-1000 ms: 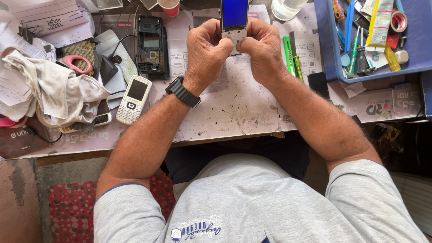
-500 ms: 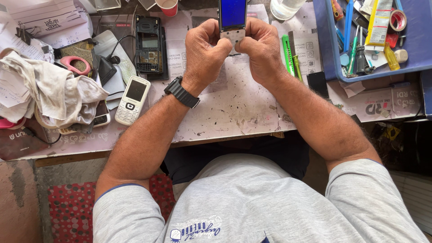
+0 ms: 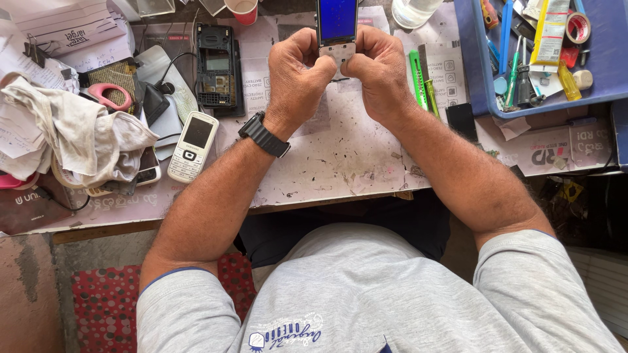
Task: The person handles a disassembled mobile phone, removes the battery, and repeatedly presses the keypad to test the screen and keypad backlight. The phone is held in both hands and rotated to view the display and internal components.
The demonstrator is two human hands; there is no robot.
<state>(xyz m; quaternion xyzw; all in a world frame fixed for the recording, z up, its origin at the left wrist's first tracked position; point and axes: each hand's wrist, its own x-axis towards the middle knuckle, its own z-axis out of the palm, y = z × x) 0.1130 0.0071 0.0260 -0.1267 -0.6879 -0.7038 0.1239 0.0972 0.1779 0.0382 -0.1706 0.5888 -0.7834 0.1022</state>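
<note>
White phone (image 3: 190, 146), cloth (image 3: 78, 134), blue tray (image 3: 481, 78) beside hands (image 3: 337, 75)

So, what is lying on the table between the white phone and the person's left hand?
In the head view, only the bare, stained paper table cover lies between the white phone and the left hand; the wristwatch sits on that arm.

A phone (image 3: 337, 29) sits between both hands above the tabletop (image 3: 340, 157); another handset (image 3: 193, 146) lies left, a tool tray (image 3: 481, 78) right.

Glossy-screened phone (image 3: 337, 26); scuffed paper-covered table (image 3: 340, 163).
</note>
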